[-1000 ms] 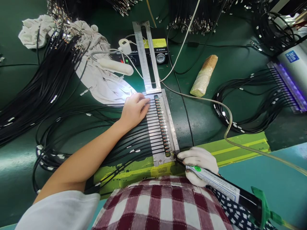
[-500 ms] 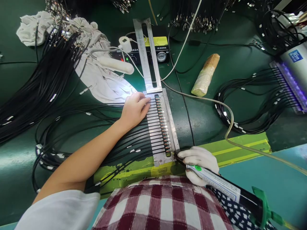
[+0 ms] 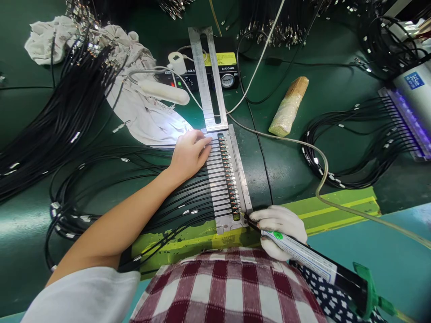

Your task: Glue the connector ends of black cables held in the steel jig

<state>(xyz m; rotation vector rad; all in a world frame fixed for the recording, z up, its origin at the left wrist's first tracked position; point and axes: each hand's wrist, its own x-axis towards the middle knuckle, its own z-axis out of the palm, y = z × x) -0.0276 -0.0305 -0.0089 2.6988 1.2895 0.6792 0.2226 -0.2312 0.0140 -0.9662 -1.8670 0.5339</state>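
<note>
- On the green desk (image 3: 289,166), in the head view, a metal fixture (image 3: 226,179) holds a row of black cables (image 3: 188,197) side by side, their connector tips (image 3: 229,179) lined up in its slot.
- The left hand (image 3: 189,152), bare, lies flat with fingers loosely spread on the cables at the fixture's far end, gripping nothing.
- The right hand (image 3: 279,229), in a white glove, is closed around a dispensing pen (image 3: 303,253), whose tip touches the fixture's near end.
- A pale hose (image 3: 321,179) runs across the desk.
- Behind the fixture sit a black controller (image 3: 222,69) with a gauge, a white cloth (image 3: 144,112) and a wrapped roll (image 3: 288,107).
</note>
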